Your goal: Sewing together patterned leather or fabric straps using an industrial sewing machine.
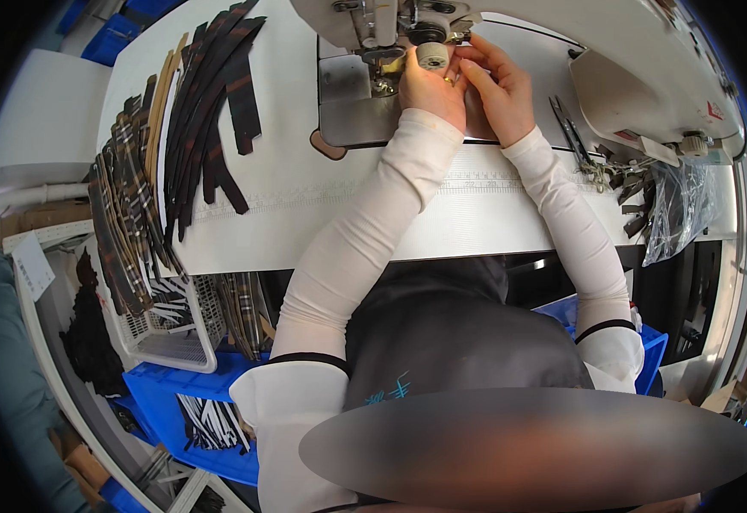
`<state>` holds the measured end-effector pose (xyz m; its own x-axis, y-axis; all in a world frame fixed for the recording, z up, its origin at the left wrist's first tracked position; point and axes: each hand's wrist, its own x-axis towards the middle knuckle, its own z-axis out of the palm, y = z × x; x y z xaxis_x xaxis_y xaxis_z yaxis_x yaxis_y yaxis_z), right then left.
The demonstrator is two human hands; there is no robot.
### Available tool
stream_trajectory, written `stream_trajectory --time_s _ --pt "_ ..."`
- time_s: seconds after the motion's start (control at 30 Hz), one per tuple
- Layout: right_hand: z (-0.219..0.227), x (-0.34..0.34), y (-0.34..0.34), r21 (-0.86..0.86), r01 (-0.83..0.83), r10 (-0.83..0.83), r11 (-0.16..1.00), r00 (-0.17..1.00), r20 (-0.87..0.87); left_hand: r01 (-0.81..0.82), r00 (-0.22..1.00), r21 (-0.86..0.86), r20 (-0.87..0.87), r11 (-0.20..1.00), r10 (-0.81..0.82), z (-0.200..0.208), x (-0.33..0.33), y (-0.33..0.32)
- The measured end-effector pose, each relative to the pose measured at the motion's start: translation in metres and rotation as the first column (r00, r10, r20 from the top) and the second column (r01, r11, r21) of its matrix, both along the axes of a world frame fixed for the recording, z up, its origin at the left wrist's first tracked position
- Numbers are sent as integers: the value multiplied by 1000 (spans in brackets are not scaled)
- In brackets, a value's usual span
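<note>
Both my hands are under the head of a white sewing machine (647,60), beside its round pale knob (432,56). My left hand (435,96), with a ring on one finger, is closed and partly covered by the knob. Close on its right, my right hand (503,92) has its fingers bent and drawn together near the left fingertips. Whatever they pinch is too small or hidden to make out. The metal plate (360,124) of the machine lies beneath them. Left of my left hand is the presser foot area (384,85).
Long dark and plaid fabric strips (211,111) lie across the table's left side and hang over its edge. Tweezers (568,128) rest right of my right hand, near scraps and a clear plastic bag (681,205). Below left are a white basket (206,342) and a blue crate (155,402).
</note>
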<state>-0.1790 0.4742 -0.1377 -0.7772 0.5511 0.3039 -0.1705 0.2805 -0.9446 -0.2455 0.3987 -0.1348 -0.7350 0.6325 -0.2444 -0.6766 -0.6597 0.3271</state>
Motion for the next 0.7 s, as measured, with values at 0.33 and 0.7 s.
stream_trajectory --time_s 0.33,0.7 --pt "0 -2 -2 -8 -2 2 1000 1000 -2 -54 999 -2 -9 999 54 -6 0 3" --pt "-4 -4 0 3 61 -60 998 995 -84 -5 1000 -9 -16 1000 4 -1 0 1"
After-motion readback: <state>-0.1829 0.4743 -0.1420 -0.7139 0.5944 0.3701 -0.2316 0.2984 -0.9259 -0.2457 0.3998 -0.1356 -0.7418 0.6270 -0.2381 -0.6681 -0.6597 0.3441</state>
